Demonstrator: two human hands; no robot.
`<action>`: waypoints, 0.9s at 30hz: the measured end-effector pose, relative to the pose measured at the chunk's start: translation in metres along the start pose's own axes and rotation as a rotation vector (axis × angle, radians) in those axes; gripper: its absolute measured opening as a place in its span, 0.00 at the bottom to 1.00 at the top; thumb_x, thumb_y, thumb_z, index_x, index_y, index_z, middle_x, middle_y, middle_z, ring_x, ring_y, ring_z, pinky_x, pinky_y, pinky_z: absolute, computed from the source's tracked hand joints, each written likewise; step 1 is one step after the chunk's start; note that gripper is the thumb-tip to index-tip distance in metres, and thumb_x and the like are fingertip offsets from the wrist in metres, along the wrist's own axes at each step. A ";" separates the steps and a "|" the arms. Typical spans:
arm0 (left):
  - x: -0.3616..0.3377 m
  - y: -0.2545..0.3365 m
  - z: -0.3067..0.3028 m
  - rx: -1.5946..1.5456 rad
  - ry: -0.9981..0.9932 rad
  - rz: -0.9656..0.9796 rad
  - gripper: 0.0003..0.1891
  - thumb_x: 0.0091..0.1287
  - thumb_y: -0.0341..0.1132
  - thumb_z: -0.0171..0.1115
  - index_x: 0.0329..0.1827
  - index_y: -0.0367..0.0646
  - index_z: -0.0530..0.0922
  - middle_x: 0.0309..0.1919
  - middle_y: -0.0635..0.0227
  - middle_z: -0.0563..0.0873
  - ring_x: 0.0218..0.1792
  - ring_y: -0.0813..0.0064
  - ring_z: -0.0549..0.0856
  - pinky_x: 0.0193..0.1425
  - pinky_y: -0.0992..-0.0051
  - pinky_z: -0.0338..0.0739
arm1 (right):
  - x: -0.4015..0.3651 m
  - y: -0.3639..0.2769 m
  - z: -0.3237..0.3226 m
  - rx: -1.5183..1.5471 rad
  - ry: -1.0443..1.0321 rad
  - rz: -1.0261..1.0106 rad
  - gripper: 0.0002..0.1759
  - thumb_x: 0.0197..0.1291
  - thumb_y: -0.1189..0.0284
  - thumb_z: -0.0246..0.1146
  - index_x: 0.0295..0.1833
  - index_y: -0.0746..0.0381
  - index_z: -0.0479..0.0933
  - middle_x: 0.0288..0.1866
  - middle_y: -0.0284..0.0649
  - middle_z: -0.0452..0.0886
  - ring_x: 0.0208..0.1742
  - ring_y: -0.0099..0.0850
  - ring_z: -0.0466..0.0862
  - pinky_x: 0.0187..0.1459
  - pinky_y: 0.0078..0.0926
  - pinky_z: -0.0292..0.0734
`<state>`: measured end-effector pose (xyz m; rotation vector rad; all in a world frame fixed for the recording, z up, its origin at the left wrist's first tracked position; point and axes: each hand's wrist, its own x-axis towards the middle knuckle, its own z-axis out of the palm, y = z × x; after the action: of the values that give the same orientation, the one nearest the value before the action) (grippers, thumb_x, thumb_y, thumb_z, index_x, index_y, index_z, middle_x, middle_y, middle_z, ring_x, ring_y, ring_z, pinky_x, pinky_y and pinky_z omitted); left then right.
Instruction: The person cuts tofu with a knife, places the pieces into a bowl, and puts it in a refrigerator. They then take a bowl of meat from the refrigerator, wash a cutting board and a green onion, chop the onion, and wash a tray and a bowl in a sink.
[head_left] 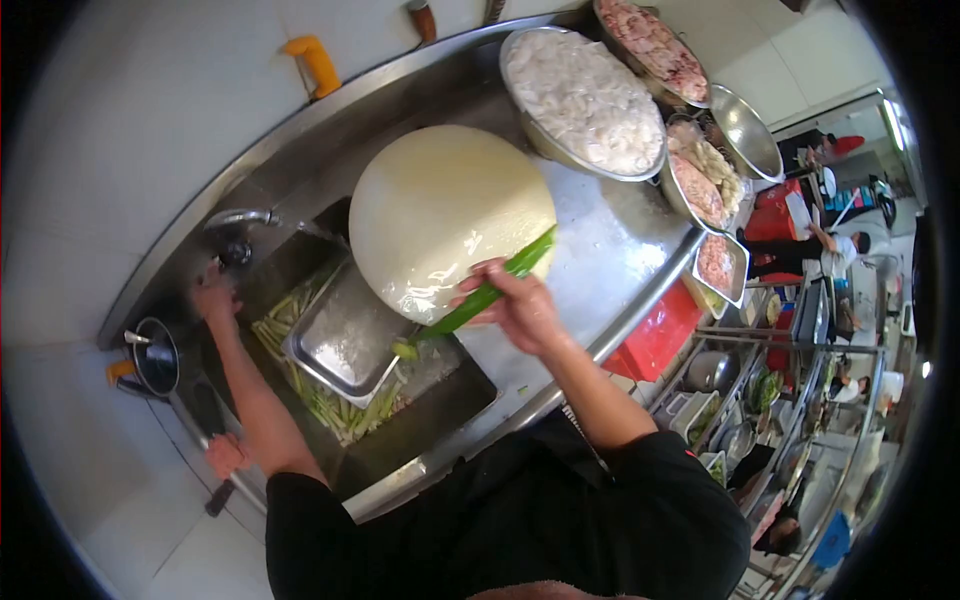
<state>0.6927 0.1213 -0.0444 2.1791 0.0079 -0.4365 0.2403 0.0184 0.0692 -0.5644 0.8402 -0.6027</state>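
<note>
In my right hand [510, 305] is a long, bright green vegetable stalk [465, 312], gripped across its middle and slanting over the near edge of a large round pale chopping board [450, 200]. My left hand [214, 293] reaches to the left end of the sink, fingers apart and somewhat blurred, close to the black tap handle [236, 253]. Water runs from the metal tap spout [245, 216]. Below it, the sink [350, 465] holds a tilted rectangular metal tray [345, 345] and many pale green vegetable pieces [350, 420] lying in water.
A basin of whitish food [585, 100] stands behind the board, with bowls of raw meat [655, 45] at the right. Along the wall edge is an orange handle [315, 65]. A metal pot [156, 355] sits left. Shelving [790, 390] and people [840, 255] appear far right.
</note>
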 end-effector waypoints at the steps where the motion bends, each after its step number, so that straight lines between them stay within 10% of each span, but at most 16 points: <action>1: 0.010 0.002 0.006 -0.064 -0.109 -0.019 0.27 0.70 0.56 0.57 0.61 0.45 0.72 0.31 0.66 0.82 0.26 0.75 0.81 0.22 0.75 0.75 | -0.002 -0.015 -0.013 -0.022 0.048 -0.066 0.17 0.73 0.63 0.54 0.53 0.67 0.71 0.44 0.46 0.81 0.48 0.46 0.85 0.52 0.48 0.84; 10: 0.152 -0.066 0.002 -0.616 -0.657 -0.324 0.13 0.69 0.41 0.64 0.52 0.47 0.76 0.35 0.70 0.81 0.33 0.76 0.82 0.38 0.76 0.80 | 0.033 -0.048 -0.086 -0.201 0.176 0.011 0.20 0.72 0.63 0.56 0.58 0.69 0.69 0.38 0.43 0.80 0.42 0.41 0.87 0.45 0.41 0.87; 16: 0.074 -0.070 0.016 -0.795 -0.459 0.266 0.24 0.70 0.31 0.62 0.68 0.43 0.70 0.54 0.62 0.79 0.50 0.70 0.82 0.62 0.70 0.75 | 0.049 -0.055 -0.071 -1.107 0.553 0.049 0.35 0.59 0.65 0.70 0.65 0.73 0.65 0.47 0.50 0.80 0.44 0.39 0.85 0.40 0.35 0.83; 20: 0.024 -0.072 0.055 -0.198 0.176 0.404 0.24 0.69 0.31 0.62 0.67 0.39 0.70 0.56 0.57 0.79 0.51 0.71 0.81 0.61 0.70 0.74 | 0.054 -0.038 -0.058 -1.495 0.542 -0.620 0.34 0.58 0.64 0.68 0.67 0.66 0.67 0.67 0.56 0.69 0.66 0.50 0.72 0.62 0.43 0.71; 25: -0.178 -0.045 0.149 -0.277 -0.604 0.508 0.32 0.72 0.37 0.58 0.75 0.33 0.58 0.71 0.47 0.67 0.72 0.57 0.66 0.76 0.64 0.57 | 0.125 -0.022 -0.058 -1.733 0.080 -0.760 0.38 0.59 0.57 0.65 0.68 0.70 0.65 0.71 0.60 0.65 0.71 0.55 0.65 0.69 0.43 0.63; 27: -0.215 -0.028 0.148 -0.366 -0.491 0.552 0.33 0.73 0.34 0.53 0.76 0.29 0.51 0.73 0.42 0.61 0.74 0.50 0.63 0.77 0.63 0.54 | 0.140 -0.015 -0.060 -1.933 0.077 -0.801 0.41 0.61 0.52 0.61 0.70 0.71 0.62 0.72 0.62 0.62 0.74 0.58 0.60 0.72 0.47 0.58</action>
<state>0.4408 0.0549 -0.0798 1.5815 -0.7093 -0.5801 0.2612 -0.1010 -0.0242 -2.7255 1.0778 -0.3240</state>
